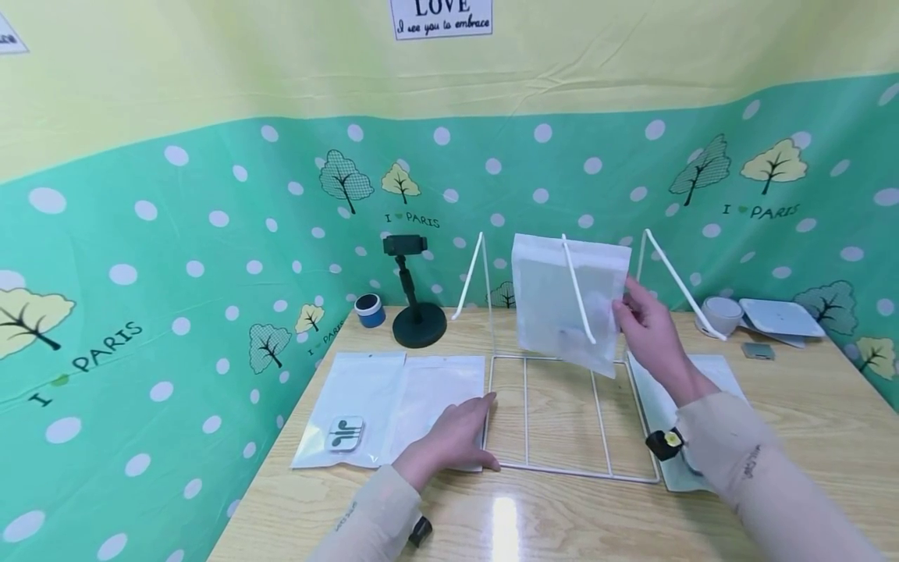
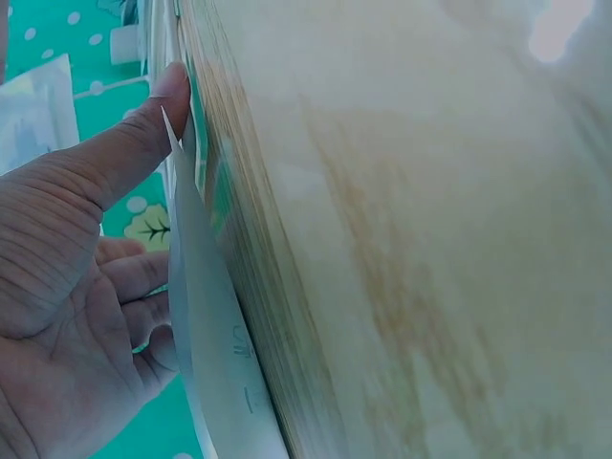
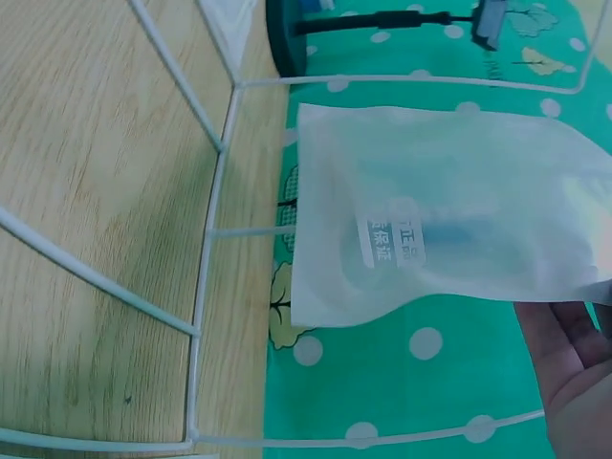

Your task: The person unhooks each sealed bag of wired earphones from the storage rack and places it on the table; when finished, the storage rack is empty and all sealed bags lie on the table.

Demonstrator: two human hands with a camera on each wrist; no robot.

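Note:
My right hand (image 1: pixel 652 328) pinches the right edge of a translucent white zip pouch (image 1: pixel 544 304), upright above the back of a white wire rack (image 1: pixel 548 467). The rack's middle prong (image 1: pixel 577 289) crosses in front of the pouch; whether it passes through the pouch's hole I cannot tell. In the right wrist view, white printing shows on the pouch (image 3: pixel 478 201), with a blurred darker shape inside. My left hand (image 1: pixel 453 435) rests at the rack's left base wire, over a flat pouch (image 1: pixel 438 382). Its thumb (image 2: pixel 143 134) is extended and the fingers bend loosely.
Left of the rack, another pouch (image 1: pixel 368 375) bears an earphone case (image 1: pixel 345 434). To the right, a pouch (image 1: pixel 712 371) lies partly under my forearm. Behind are a black stand (image 1: pixel 419 324), a blue jar (image 1: pixel 370 311), a white round object (image 1: pixel 721 314) and a grey card (image 1: pixel 758 351).

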